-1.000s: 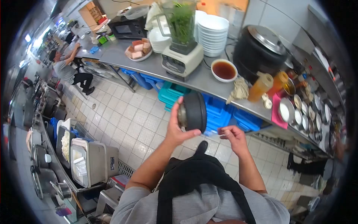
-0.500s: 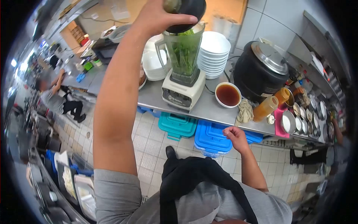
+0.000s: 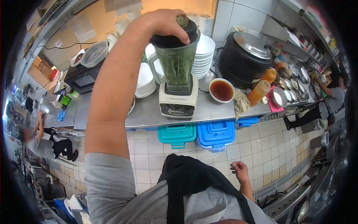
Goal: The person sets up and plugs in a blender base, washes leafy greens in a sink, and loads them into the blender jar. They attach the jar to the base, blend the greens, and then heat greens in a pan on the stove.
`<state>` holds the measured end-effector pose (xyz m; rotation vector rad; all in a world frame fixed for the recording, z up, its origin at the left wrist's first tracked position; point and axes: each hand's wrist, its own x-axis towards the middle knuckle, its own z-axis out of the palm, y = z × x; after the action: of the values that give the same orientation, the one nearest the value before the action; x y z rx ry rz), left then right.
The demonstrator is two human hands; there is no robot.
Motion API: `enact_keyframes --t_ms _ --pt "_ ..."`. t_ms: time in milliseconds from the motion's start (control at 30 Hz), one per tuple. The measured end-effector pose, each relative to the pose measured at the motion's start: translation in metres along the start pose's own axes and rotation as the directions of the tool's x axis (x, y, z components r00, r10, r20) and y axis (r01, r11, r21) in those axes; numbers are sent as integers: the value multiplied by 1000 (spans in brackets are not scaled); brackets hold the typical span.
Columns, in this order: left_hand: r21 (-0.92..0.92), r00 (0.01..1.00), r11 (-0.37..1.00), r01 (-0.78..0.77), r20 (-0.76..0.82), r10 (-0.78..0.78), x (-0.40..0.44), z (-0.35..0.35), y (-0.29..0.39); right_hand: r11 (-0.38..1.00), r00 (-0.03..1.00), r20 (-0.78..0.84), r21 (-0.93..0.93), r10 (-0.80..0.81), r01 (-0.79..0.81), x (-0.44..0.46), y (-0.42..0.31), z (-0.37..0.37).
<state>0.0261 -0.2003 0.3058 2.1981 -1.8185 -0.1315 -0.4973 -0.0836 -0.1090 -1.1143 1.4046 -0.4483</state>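
Observation:
On the steel counter (image 3: 149, 117) stands a blender with a cream base (image 3: 178, 100) and a clear jar (image 3: 178, 67) of greens. My left hand (image 3: 171, 26) grips the black lid (image 3: 175, 39), which sits over the jar's mouth and looks slightly tilted. A knob on the lid shows beside my fingers. Low on the right, over the floor, my right hand (image 3: 239, 170) hangs with its fingers curled; whether it holds something small I cannot make out. To the right of the blender is a white bowl of dark red liquid (image 3: 221, 90).
Stacked white bowls (image 3: 204, 56) stand behind the blender. Further right are a black pot (image 3: 242, 59), a rag (image 3: 241, 103) and sauce bottles (image 3: 258, 93). Teal (image 3: 177, 135) and blue bins (image 3: 216, 135) sit below the counter. One person (image 3: 48, 147) sits far left, another (image 3: 330, 100) stands far right.
My left hand has carried the black lid from in front of me up and down onto the blender jar. My right hand has dropped lower, and the view has shifted.

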Motion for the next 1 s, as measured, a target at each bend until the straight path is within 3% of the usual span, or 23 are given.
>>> enact_keyframes --t_ms 100,167,233,300,433,467,500,567,667,733,867,1000 --pt "1 998 1000 -27 -53 27 3 4 -1 1000 1000 -11 -16 -11 11 1 17 -1" --pt "-94 998 994 -52 -40 48 4 5 -2 998 1000 -2 -52 -23 23 3 24 0" --pt "-78 994 992 -95 -61 90 6 11 1 985 990 31 -94 -139 142 7 28 1" --pt "-81 997 993 81 -2 -82 -12 -6 22 988 991 -2 -80 -131 131 0 24 4" --pt "-177 997 984 20 76 -7 -24 -14 24 997 996 -43 -28 -73 72 -28 19 19" --pt "-162 999 986 51 20 -49 -14 -5 17 998 996 -53 -24 -65 64 -34 22 23" --pt "-164 999 986 39 28 -35 -11 -1 14 997 995 -62 -21 -74 73 -37 27 27" --pt "-146 995 989 -30 -101 16 -10 3 10 997 993 -89 -14 -83 82 -47 32 38" --pt "-154 986 983 -104 -143 82 -14 3 5 991 985 -163 117 -48 68 -60 32 63" --pt "-174 984 976 -131 -144 107 -12 0 -2 979 984 -172 193 -37 70 -66 28 81" --pt "-230 974 951 -206 -139 178 -12 -1 -8 991 987 -155 115 -53 71 -71 18 117" --pt "-175 975 961 -213 -107 196 -22 -9 -12 983 979 -203 172 -29 64 -78 18 144"
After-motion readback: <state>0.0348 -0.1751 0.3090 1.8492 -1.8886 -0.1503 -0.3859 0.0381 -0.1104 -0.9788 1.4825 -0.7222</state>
